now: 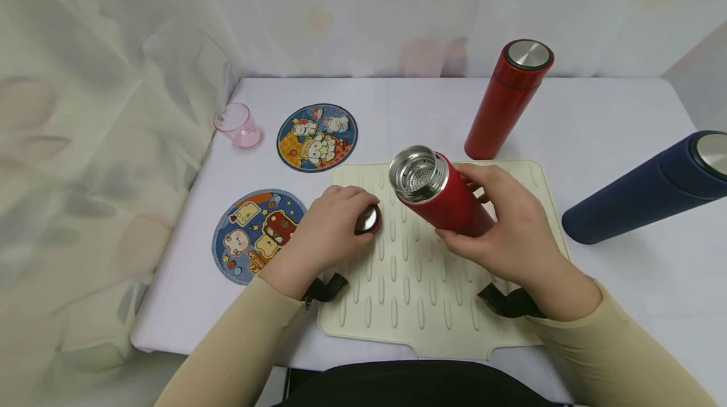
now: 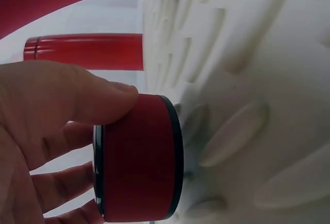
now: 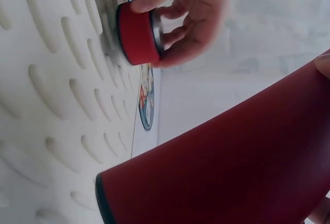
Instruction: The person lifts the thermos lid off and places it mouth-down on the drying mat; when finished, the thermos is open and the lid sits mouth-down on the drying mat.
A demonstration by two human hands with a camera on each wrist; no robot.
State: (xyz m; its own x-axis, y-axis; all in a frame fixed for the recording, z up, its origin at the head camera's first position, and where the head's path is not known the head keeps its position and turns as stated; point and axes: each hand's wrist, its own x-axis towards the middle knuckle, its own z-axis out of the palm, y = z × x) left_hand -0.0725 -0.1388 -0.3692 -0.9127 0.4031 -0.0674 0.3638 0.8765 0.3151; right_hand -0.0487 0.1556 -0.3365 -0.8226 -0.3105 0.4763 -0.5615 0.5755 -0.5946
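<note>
A white cloth covers the table (image 1: 409, 110), with a pale patterned curtain (image 1: 85, 173) filling the left of the head view and a whitish sheet (image 1: 341, 9) across the top. At the lower centre lies a cream ridged mat (image 1: 423, 274). A clear pink glass (image 1: 241, 128) and two round cartoon mats, one blue and orange (image 1: 317, 142), the other mostly blue (image 1: 250, 233), sit left of centre; a capped red bottle (image 1: 505, 110) stands at upper right and a navy bottle (image 1: 636, 192) at the right edge.

Left of the mat's middle, the left hand (image 1: 335, 221) pinches a red lid (image 1: 369, 220) between thumb and curled fingers, just over the ridges; whether it touches them I cannot tell. The right hand (image 1: 514, 224), thumb and fingers spread around its girth, grips a tilted, uncapped red flask (image 1: 462, 208) at the centre, a metal strainer (image 1: 419, 175) in its mouth.
</note>
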